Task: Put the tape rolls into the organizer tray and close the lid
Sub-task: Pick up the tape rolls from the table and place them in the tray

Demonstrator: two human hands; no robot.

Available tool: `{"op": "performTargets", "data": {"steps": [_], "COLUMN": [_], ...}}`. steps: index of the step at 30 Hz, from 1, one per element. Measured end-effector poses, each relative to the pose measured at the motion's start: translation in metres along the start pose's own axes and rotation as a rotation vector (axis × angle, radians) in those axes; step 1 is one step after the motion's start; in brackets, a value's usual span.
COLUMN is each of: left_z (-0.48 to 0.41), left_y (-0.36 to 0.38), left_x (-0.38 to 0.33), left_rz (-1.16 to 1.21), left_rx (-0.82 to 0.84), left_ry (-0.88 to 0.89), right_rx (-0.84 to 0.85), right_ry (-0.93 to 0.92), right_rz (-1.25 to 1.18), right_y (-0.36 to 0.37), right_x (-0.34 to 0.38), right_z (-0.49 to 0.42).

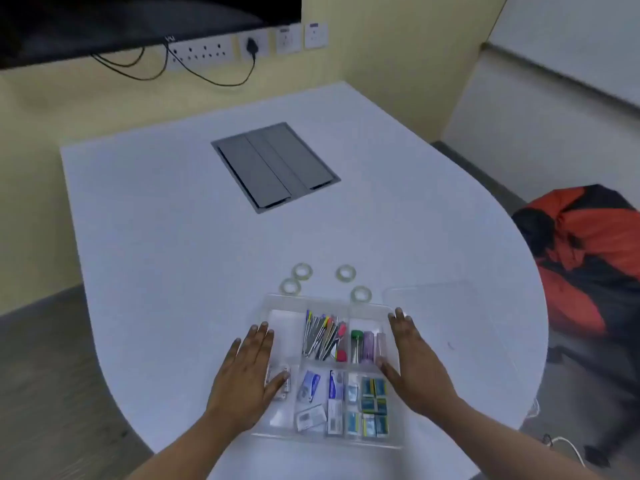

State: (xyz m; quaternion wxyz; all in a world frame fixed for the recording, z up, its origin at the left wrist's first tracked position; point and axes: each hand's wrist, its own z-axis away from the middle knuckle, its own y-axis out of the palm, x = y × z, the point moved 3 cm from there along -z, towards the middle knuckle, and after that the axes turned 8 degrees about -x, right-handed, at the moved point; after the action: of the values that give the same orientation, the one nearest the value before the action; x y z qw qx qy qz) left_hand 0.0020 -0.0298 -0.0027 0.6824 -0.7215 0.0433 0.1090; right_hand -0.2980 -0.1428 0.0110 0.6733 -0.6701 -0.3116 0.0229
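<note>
Two flat hands rest on the sides of a clear plastic organizer tray on a white round table.

The left hand and right hand are both open, holding nothing. Four clear tape rolls lie on the table just behind the tray. The see-through lid lies to the right of the tray. Pens fill a middle slot.

I see bare surface left of and beyond the tray; four tape rolls crowd its far edge, the lid its right.
</note>
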Motion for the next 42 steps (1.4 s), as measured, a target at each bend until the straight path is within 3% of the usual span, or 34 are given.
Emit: {"op": "performTargets", "data": {"steps": [9,15,19,22,29,34,39,42], "left_z": [0.022,0.009,-0.018,-0.038,-0.047,-0.050,-0.049,-0.049], "left_y": [0.016,0.017,0.023,0.032,0.063,0.070,0.075,0.075], "left_x": [0.013,0.049,0.076,0.089,0.095,0.097,0.098,0.100], "left_rz": [0.145,0.252,0.314,0.345,0.263,0.208,0.185,0.182], "left_rx": [0.009,-0.038,-0.086,-0.018,0.236,0.395,0.480,0.512], "left_ry": [-0.036,-0.224,-0.477,-0.595,-0.612,-0.606,-0.608,-0.609], "right_rx": [0.206,0.112,0.001,-0.031,0.059,0.166,0.229,0.282], "right_ry": [0.130,0.151,0.075,0.039,0.148,0.205,0.389,0.449], "right_rz": [0.160,0.096,0.073,0.051,-0.166,-0.164,-0.262,-0.187], "right_y": [0.030,0.018,0.005,0.000,-0.001,0.004,0.024,0.041], "right_x": [0.004,0.010,0.027,0.038,0.019,-0.005,-0.021,-0.027], "right_z": [0.024,0.016,-0.006,-0.030,-0.103,-0.148,-0.177,-0.185]}}
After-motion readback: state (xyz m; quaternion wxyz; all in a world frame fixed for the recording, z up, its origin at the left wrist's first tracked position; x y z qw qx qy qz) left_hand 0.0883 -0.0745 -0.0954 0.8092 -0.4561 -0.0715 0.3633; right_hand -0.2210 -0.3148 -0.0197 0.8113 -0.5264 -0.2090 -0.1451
